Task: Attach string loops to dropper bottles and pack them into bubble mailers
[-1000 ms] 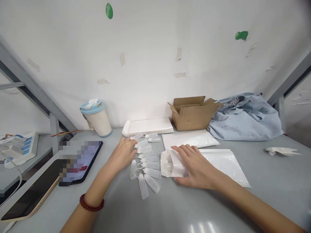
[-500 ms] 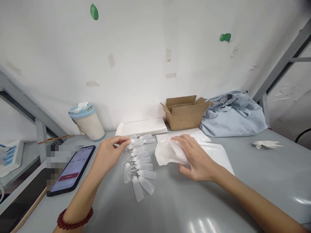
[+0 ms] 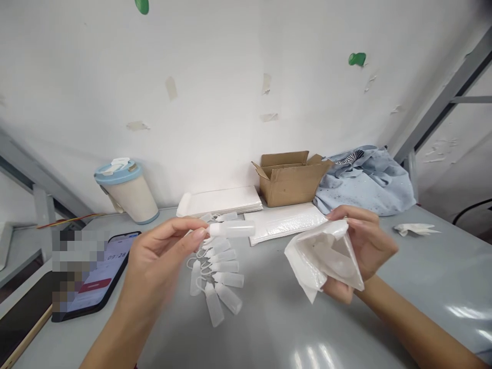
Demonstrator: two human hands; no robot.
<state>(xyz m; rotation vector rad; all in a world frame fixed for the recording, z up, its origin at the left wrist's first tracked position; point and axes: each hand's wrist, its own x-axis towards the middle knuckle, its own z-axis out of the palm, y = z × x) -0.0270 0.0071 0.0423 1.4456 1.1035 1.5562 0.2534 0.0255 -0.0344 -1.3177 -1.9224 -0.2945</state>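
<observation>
Between the thumb and fingers of my left hand (image 3: 169,251) is the capped end of a small translucent plastic bottle (image 3: 234,228), lying level and pointing right. Beneath and in front of it, several similar bottles (image 3: 226,266) with looped ties are spread in a fan on the grey table. My right hand (image 3: 365,251) grips a white padded envelope (image 3: 307,261), its mouth spread apart and turned toward the bottle. The inside of the envelope shows pale and translucent. A gap separates bottle and envelope.
Another padded envelope (image 3: 284,223) lies behind, near a stack of white envelopes (image 3: 219,200). An open cardboard box (image 3: 294,182) and a light blue cloth bag (image 3: 365,182) stand at the wall. On the left are a cup (image 3: 128,192) and a phone (image 3: 103,277). Crumpled paper (image 3: 417,229) lies right.
My left hand has lifted a bottle off the row. My right hand has raised the envelope from the table, moved right, and its mouth now gapes toward the left.
</observation>
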